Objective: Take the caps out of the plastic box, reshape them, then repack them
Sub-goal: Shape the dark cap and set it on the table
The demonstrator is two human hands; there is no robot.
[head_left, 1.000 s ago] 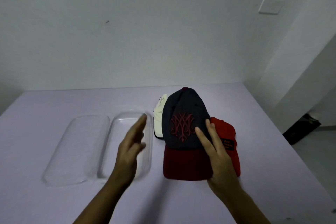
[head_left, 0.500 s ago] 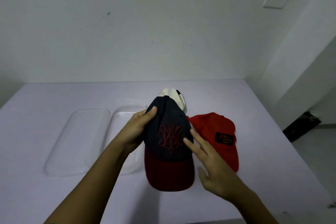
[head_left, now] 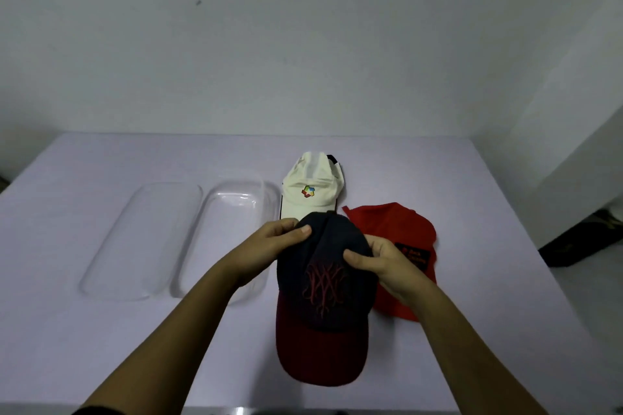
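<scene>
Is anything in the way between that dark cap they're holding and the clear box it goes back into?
Nothing visible. The left hand and right hand grip the dark cap beside the open clear box; the white cap and red cap lie off that path.

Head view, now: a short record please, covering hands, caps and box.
navy cap: held at the crown by both hands, maroon brim toward camera
left hand: grips crown's left side, thumb on top
right hand: grips crown's right side, thumb on top
white cap: on the table, beyond the navy cap
red cap: on the table, partly behind the right hand
plastic box: open, two clear halves side by side, no cap inside
</scene>
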